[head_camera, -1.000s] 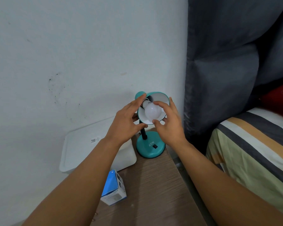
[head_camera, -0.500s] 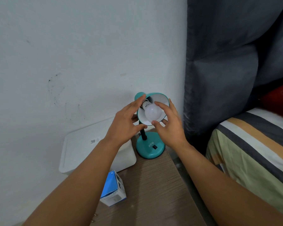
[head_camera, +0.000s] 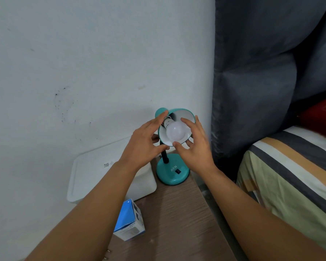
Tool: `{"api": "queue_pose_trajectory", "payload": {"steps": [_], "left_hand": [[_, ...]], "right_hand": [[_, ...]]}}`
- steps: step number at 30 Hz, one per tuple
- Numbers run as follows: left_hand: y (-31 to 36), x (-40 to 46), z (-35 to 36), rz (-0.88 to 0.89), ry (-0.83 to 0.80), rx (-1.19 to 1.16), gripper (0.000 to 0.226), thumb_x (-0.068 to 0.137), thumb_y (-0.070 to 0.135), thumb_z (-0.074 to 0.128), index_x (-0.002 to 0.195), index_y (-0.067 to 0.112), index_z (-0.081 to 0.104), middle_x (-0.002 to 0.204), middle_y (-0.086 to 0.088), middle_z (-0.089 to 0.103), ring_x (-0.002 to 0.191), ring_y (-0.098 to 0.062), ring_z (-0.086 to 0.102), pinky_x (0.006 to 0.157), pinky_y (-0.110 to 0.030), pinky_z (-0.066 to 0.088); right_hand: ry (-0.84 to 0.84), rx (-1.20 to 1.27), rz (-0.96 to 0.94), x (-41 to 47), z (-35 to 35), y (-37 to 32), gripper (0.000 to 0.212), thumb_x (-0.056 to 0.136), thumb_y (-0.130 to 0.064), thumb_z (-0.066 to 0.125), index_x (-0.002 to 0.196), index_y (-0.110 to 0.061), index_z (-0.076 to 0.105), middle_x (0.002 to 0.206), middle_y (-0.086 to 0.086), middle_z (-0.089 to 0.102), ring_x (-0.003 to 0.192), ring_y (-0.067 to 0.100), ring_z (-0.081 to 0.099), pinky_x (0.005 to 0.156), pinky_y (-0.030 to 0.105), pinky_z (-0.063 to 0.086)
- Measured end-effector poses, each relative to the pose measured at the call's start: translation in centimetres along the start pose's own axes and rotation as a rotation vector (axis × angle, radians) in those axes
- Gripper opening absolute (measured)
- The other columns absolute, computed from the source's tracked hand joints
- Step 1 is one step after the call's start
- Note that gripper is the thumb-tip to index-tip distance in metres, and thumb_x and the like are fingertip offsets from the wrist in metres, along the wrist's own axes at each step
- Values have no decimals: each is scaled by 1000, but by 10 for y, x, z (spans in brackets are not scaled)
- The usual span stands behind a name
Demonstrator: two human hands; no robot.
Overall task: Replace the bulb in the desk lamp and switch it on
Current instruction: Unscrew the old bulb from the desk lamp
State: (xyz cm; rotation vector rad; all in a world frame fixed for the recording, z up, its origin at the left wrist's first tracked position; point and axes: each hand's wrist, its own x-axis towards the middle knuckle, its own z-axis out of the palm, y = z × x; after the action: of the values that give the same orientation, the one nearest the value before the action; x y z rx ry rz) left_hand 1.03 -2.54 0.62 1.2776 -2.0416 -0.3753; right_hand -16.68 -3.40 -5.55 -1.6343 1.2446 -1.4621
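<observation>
Teal desk lamp (head_camera: 172,172) sits on tabletop (head_camera: 177,213), white bulb (head_camera: 176,133) in its shade socket; we steady the shade rim with left hand (head_camera: 145,146), right hand (head_camera: 194,147) half-open with fingertips (head_camera: 183,120) around the bulb, contact unclear, so likely mid-screwing; next, regrip, twist, then base switch (head_camera: 177,171).

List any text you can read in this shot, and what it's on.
"ATN": raised letters on the lamp base.
White bin lid: QR code and small print, too small to read.
Blue box: print on its side, blurred, unreadable.
Bulb neck: dark marks, unreadable.
</observation>
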Motion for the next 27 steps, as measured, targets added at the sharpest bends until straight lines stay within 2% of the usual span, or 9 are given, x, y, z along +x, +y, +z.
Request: {"api": "queue_pose_trajectory", "payload": {"steps": [2, 6, 9, 12, 15, 18, 21, 24, 27], "left_hand": [[1, 0, -1, -4, 0, 14, 101, 76, 14, 86, 152, 51, 30, 139, 6, 56, 112, -12, 64, 96, -26, 56], [1, 0, 0, -1, -3, 11, 99, 77, 13, 86, 152, 48, 31, 135, 6, 58, 109, -12, 65, 95, -28, 57], [1, 1, -3, 13, -3, 67, 100, 76, 19, 87, 153, 46, 30, 136, 6, 58, 111, -11, 61, 96, -29, 56], [0, 3, -5, 40, -12, 151, 102, 74, 25, 88, 154, 45, 28, 138, 6, 54, 117, -9, 54, 97, -33, 54], [1, 6, -5, 58, -20, 136, 98, 77, 26, 86, 153, 43, 29, 140, 3, 50, 125, -12, 51, 101, -36, 53], [2, 8, -4, 61, -34, 111, 94, 79, 22, 85, 153, 41, 30, 141, 3, 47, 126, -11, 50, 102, -33, 53], [2, 7, -3, 45, -39, 69, 96, 78, 18, 85, 153, 41, 31, 143, 3, 45, 129, -13, 49, 102, -31, 53], [1, 5, -3, 37, -32, 50, 97, 77, 16, 86, 153, 40, 31, 144, 3, 45, 130, -14, 49, 101, -31, 54], [2, 5, -3, 40, -22, 28, 96, 77, 14, 86, 153, 38, 32, 143, 3, 47, 128, -12, 51, 100, -27, 54]], "right_hand": [[22, 2, 33, 1, 1, 0, 82, 74, -36, 84, 143, -36, 39, 163, -6, 20, 145, 16, 32, 107, 46, 47], [53, -20, 71, 4, 5, 3, 77, 63, -61, 80, 130, -33, 53, 159, 1, 32, 136, 20, 46, 97, 42, 55], [38, -35, 15, 5, 5, 6, 67, 71, -45, 83, 130, -37, 52, 158, 3, 33, 140, 21, 41, 98, 43, 54], [19, -25, -8, 5, 4, 5, 69, 75, -30, 83, 133, -41, 48, 160, -1, 28, 140, 19, 39, 100, 44, 52], [26, -9, 12, 4, 4, 4, 75, 70, -41, 84, 132, -42, 43, 152, -11, 35, 142, 20, 37, 101, 44, 51], [62, 9, 57, 5, 5, 2, 72, 65, -58, 81, 125, -41, 46, 145, -7, 44, 137, 20, 44, 95, 42, 55], [66, 14, 16, 6, 4, 2, 59, 72, -47, 81, 122, -40, 51, 141, -4, 49, 137, 23, 43, 91, 42, 56], [39, 49, 4, 6, 5, 2, 58, 76, -34, 81, 126, -43, 51, 145, -4, 45, 138, 23, 40, 95, 45, 54], [48, 53, -1, 5, 7, 1, 63, 74, -37, 81, 126, -45, 47, 141, -8, 46, 136, 20, 42, 97, 46, 53]]}}
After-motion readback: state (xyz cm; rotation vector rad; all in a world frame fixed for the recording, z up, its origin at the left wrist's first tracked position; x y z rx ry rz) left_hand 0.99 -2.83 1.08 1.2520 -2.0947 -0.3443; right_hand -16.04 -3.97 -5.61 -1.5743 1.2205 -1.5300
